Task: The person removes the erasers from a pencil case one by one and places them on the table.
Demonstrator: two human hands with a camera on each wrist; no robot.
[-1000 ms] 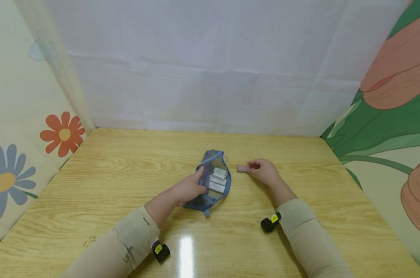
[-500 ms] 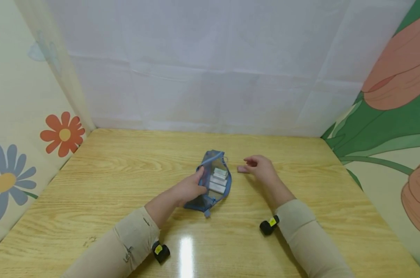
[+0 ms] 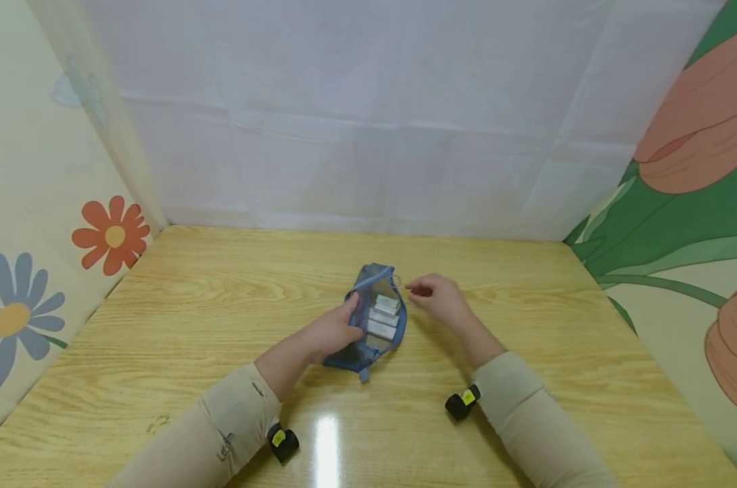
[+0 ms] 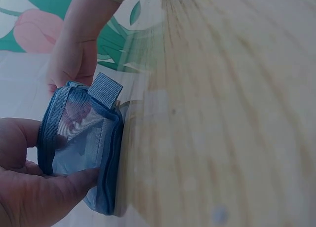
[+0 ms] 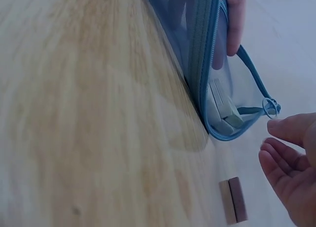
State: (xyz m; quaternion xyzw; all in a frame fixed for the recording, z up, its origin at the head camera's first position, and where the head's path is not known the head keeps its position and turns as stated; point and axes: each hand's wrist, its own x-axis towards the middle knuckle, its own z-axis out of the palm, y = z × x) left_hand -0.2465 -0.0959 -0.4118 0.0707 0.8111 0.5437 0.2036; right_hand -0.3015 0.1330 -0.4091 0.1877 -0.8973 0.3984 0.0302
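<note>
A blue mesh zip pouch [image 3: 362,342] stands unzipped on the table, its mouth turned to the right. Several small whitish blocks [image 3: 382,329] lie stacked inside it. My left hand [image 3: 331,332] grips the pouch's left side, the fingers spread along its rim [image 4: 48,133]. Just right of the pouch is my right hand [image 3: 444,298], fingers loosely bent with nothing between them. Its fingertips are close to the ring [image 5: 270,107] at the pouch's far corner. A small pinkish-brown block [image 5: 237,199] lies on the table by that hand; in the head view the hand hides it.
The wooden table [image 3: 222,285] runs back to a white cloth [image 3: 368,135]. Painted flower panels [image 3: 710,237] flank both sides. Black wrist cameras [image 3: 464,402] hang from both sleeves.
My right hand has let go of the pinkish block and moved left toward the pouch, while the block stays on the table. The left hand and pouch have kept their place.
</note>
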